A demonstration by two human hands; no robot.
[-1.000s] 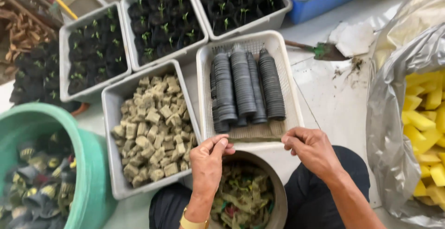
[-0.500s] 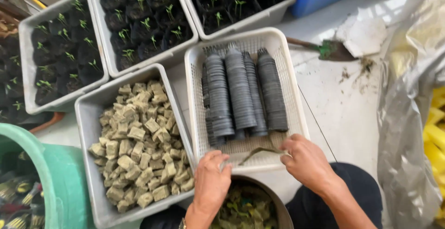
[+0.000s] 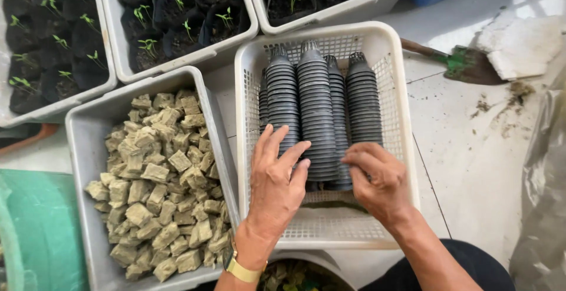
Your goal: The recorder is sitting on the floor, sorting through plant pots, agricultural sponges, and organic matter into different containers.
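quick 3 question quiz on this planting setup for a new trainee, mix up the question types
1. True or false: both hands rest on the stacked black pots in the white mesh basket.
2. What fills the grey tray beside the left hand? A) tan cubes B) yellow sponges C) water
3. Fill in: the green-handled trowel lies on the floor to the ____ of the basket.

Key
1. True: the left hand lies on the left stacks, the right hand on the lower ends of the right ones.
2. A, tan cubes.
3. Right.
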